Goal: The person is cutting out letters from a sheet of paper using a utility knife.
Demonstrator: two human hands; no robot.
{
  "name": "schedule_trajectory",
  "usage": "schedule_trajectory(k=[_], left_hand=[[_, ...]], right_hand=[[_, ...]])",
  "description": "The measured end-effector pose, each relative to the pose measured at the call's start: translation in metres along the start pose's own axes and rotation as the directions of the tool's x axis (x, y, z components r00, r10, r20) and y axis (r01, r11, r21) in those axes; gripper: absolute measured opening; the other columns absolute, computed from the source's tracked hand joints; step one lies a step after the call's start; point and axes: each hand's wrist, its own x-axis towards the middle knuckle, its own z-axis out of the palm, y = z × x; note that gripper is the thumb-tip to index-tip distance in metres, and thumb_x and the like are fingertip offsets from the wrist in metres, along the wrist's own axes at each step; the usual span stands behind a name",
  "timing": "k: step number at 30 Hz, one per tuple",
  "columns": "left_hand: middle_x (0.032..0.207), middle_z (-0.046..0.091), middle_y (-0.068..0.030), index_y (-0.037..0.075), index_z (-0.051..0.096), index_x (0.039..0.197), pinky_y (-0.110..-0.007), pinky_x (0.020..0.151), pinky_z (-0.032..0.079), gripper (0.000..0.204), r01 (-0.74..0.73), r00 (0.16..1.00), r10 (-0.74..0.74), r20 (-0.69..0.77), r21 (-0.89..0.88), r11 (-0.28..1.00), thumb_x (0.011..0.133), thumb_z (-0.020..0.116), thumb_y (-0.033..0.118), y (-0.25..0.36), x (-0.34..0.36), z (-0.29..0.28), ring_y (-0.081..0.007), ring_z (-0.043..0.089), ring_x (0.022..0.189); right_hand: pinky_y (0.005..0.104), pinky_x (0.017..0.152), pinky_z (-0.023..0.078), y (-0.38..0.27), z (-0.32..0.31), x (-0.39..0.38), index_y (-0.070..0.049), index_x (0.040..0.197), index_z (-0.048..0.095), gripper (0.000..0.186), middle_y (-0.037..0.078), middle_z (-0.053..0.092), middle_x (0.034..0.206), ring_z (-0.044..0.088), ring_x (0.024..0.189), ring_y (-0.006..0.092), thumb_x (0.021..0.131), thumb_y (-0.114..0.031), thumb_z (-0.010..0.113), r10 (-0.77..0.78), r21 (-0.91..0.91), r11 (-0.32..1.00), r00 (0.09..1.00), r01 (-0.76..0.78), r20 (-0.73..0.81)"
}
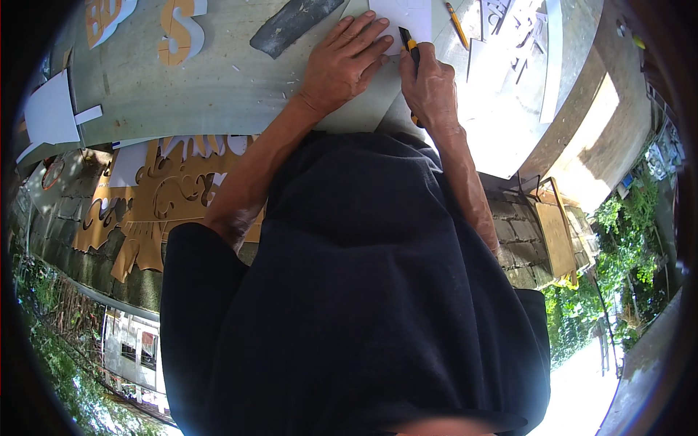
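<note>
My left hand (345, 67) lies flat with its fingers stretched out, their tips at the left edge of a white sheet (414, 13) on the table. In my right hand (432, 87) is a yellow and black utility knife (413, 48). Its dark blade points up and away from me, over the near part of the sheet. Whether the blade touches the sheet, I cannot tell. Left of my left hand rests a dark grey strip (294, 29) with worn edges. A slim yellow pencil-like tool (457, 25) lies to the right of the sheet.
Thick cut-out letters (173, 35), tan-faced with white sides, stand at the table's far left. White sheets with cut shapes (502, 87) cover its bright right side. Below the table's near-left edge lie brown cut-out boards (156, 192). A wooden chair-like frame (556, 232) stands at right.
</note>
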Motion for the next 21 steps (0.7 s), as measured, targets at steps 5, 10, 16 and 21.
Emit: schedule_trajectory(k=[5,10,16,21], left_hand=[[0.142,0.063,-0.0045,0.010,0.075,0.120,-0.041,0.107,0.043,0.037,-0.003,1.000,0.003,0.006,0.002,1.000,0.085,0.080,0.019,-0.004,0.000,0.001,-0.0249,0.053,0.135],[0.145,0.060,-0.0026,0.007,0.071,0.125,-0.040,0.104,0.043,0.047,0.116,0.993,-0.116,-0.005,-0.035,0.993,0.082,0.083,0.020,0.003,0.008,-0.006,-0.0238,0.052,0.128],[0.145,0.060,-0.0020,0.004,0.070,0.125,-0.039,0.103,0.044,0.052,0.106,0.994,-0.106,-0.014,-0.047,0.993,0.079,0.085,0.021,0.002,0.010,-0.005,-0.0240,0.053,0.126],[0.146,0.061,-0.0015,0.003,0.071,0.125,-0.039,0.103,0.044,0.052,0.102,0.994,-0.104,-0.034,-0.046,0.994,0.078,0.086,0.021,0.003,0.010,-0.006,-0.0234,0.053,0.126]], right_hand=[[0.0585,0.065,0.055,-0.019,-0.014,0.005,0.001,0.103,0.048,0.026,0.029,0.067,0.071,0.070,0.070,0.0508,0.104,-0.024,0.055,0.081,-0.153,0.986,0.988,-0.060,0.134],[0.0605,0.074,0.054,-0.019,-0.018,0.009,0.002,0.108,0.044,0.027,0.032,0.069,0.079,0.070,0.080,0.0527,0.105,-0.024,0.050,0.092,-0.228,0.973,0.967,-0.037,0.236],[0.0589,0.072,0.055,-0.023,-0.014,0.007,0.000,0.108,0.044,0.027,0.034,0.068,0.078,0.070,0.079,0.0528,0.109,-0.027,0.045,0.090,-0.287,0.957,0.976,-0.030,0.197],[0.0594,0.072,0.055,-0.025,-0.010,0.006,0.000,0.106,0.044,0.027,0.034,0.068,0.077,0.070,0.079,0.0530,0.109,-0.027,0.046,0.086,-0.298,0.954,0.980,-0.029,0.179]])
